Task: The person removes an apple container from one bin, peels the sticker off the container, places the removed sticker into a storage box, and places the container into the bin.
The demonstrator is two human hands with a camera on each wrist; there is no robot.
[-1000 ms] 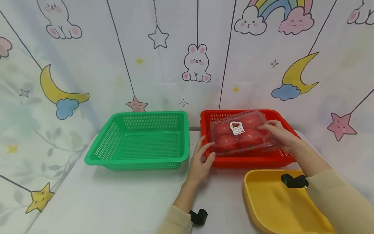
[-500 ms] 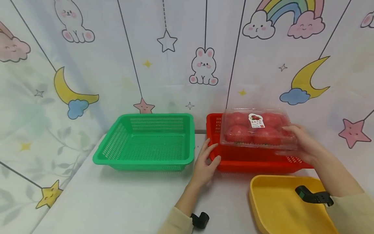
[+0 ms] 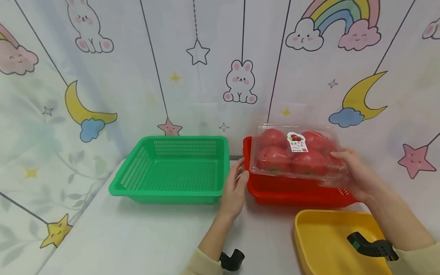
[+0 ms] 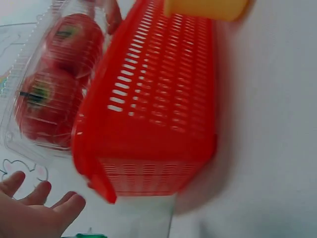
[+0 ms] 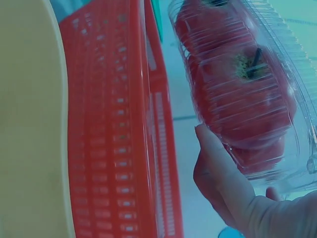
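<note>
A clear plastic box of red apples is raised above the red basket, its white label facing up. My right hand grips the box by its right end. In the right wrist view the thumb and fingers of the right hand are at the box's end, with apple stems visible through the ribbed plastic. My left hand is beside the basket's left end and holds nothing. The left wrist view has the left hand's fingers spread, a little apart from the basket's corner.
A green basket stands to the left on the white table. In front of the red basket, at the right, lies a yellow tray. Behind everything hangs a patterned cloth with rabbits and stars.
The apple box has risen from a tilted position inside the red basket to above it, then shifted slightly left. My left hand stays by the basket's left end, its fingers drawn closer together.
</note>
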